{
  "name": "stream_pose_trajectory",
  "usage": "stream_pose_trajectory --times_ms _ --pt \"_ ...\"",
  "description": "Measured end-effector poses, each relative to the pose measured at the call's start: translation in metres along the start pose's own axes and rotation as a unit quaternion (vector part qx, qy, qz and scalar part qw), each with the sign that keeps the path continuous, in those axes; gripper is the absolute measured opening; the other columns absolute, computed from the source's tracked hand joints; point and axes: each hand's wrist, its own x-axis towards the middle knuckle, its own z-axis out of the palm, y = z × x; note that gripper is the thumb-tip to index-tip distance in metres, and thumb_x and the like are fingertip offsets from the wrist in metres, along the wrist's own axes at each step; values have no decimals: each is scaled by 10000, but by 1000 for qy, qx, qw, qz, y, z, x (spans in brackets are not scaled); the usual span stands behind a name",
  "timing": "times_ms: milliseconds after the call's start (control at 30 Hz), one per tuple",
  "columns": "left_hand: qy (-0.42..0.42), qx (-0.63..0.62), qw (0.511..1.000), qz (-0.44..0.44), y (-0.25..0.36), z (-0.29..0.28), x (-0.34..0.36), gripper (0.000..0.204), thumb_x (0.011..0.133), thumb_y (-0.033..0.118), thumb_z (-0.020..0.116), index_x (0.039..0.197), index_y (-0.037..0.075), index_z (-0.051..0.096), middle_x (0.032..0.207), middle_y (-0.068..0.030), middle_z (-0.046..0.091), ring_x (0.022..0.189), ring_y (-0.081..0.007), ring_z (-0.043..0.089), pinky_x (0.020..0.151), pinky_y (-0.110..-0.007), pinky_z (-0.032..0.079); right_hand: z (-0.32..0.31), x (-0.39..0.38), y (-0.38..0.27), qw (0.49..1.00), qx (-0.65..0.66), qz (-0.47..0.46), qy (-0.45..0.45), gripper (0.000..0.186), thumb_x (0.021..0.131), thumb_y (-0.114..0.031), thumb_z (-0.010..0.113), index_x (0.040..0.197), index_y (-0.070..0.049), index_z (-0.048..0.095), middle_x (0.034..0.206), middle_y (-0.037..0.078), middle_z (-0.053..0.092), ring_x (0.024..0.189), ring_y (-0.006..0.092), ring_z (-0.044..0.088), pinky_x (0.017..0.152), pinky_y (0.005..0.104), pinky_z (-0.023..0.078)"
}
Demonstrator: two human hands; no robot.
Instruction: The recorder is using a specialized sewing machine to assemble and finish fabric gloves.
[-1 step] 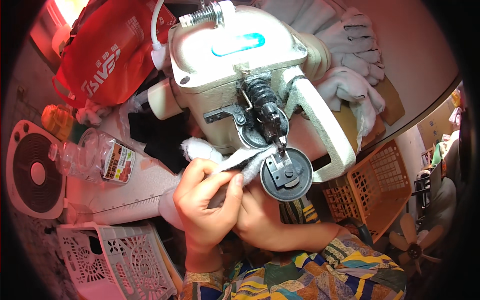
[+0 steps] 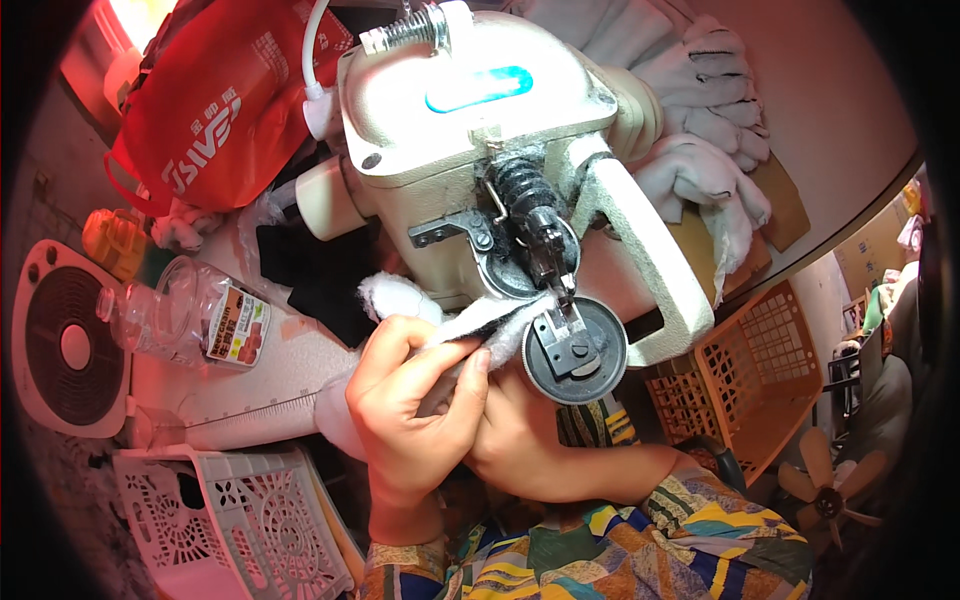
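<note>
A cream-coloured sewing machine (image 2: 400,135) fills the middle, with two dark round feed discs low at its front; the nearer disc (image 2: 600,372) faces me. A piece of white fluffy fabric (image 2: 515,325) runs up to where the discs meet, below the needle mechanism (image 2: 545,235). My left hand (image 2: 415,410) is closed and pinches the fabric between thumb and fingers, just left of the discs. Crossed behind it, my right hand (image 2: 520,430) lies close under the fabric beside the near disc. Its fingers are mostly hidden by the left hand and the fabric.
Left are a clear plastic jar (image 2: 180,325), a fan-like grey device (image 2: 75,345), a red bag (image 2: 225,115) and a white plastic basket (image 2: 265,520). White glove-like fabric pieces (image 2: 700,95) are piled back right. An orange crate (image 2: 755,370) stands right, near a small fan (image 2: 825,495).
</note>
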Motion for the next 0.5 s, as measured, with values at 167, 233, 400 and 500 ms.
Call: stream_pose_trajectory --times_ms 167,233,400,500 --pt "-12 54 998 44 0 -4 8 195 668 -91 732 852 -41 690 834 -107 617 764 -206 605 708 -294 472 8 -5 7 986 -105 -104 -72 385 694 -64 643 1037 107 606 950 221 609 827 382 589 728 480 437" --pt "-2 65 995 73 -2 -6 8 185 672 -86 740 840 -31 686 847 -120 638 775 -222 624 713 -305 483 7 -1 2 985 -129 -102 -45 367 695 -71 645 1019 98 611 936 214 611 812 375 596 734 477 437" --pt "23 103 981 163 -9 -6 7 167 709 -52 746 829 -11 636 797 -132 659 711 -257 642 652 -316 498 0 3 0 986 -73 -120 -86 530 680 -60 590 1123 225 532 998 316 564 954 435 563 879 543 430" --pt "37 105 976 189 -11 -6 5 158 735 -40 739 832 -6 618 757 -127 655 656 -257 637 608 -314 497 -4 2 0 988 -43 -108 -98 522 680 -65 616 1127 196 548 1000 301 567 968 430 565 888 537 426"
